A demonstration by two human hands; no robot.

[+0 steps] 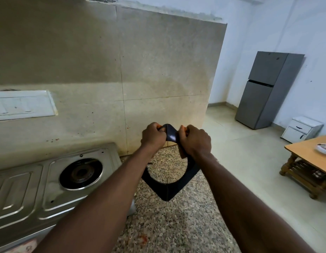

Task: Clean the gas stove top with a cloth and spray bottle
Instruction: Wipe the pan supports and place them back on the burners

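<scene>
A speckled granite table point(176, 225) runs along a beige tiled wall point(158, 70) dotted with reddish-brown splashes; past the wall's end the room opens onto a pale floor point(240, 161) and white walls.

Both hands are raised above the table, fists side by side. The left hand point(153, 136) and right hand point(195, 141) each have their fingers curled tight round the top corner of a black frame point(167, 190), a square plate with a round hole that hangs corner-down, its lowest point just over the granite. A scrap of orange point(159, 127) peeps from each fist; whether it is a cloth cannot be told. The fingers hide the rest of the grip.

To the left lies the steel stove point(30, 189), cut off by the picture's edge and partly covered by the left forearm. Its one visible burner point(81, 173) sits bare in a dark ring. Something pale shows beneath that forearm at the stove's corner, too hidden to name. A white switch plate point(21, 105) is on the wall above.

Well apart, at right, stand a grey fridge point(264, 92), a small white cabinet point(301, 129) and a wooden coffee table point(308, 148) with a blurred white thing point(323, 148) on it
</scene>
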